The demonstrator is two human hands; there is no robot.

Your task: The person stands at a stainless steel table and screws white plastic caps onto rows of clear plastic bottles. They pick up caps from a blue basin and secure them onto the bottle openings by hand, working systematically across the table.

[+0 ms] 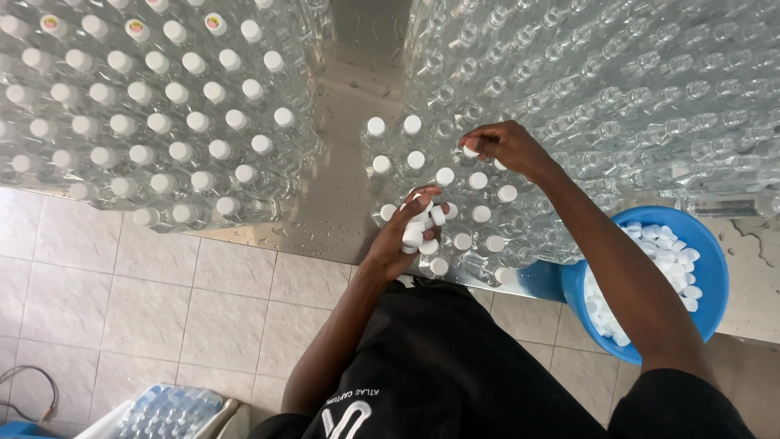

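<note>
Left hand [404, 236] cups a clutch of small white plastic screw caps [422, 228], fingers curled shut around them, just over the near rows of clear plastic bottles [479, 183] on the wet steel table [341, 195]. Right hand [508, 146] pinches one cap [470, 151] between fingertips at a bottle mouth. Caps look light, rigid, likely slick when wet: grip by the rim. Bottles are packed tight, table edge close below; blue round tub of caps [715, 268] sits right.
</note>
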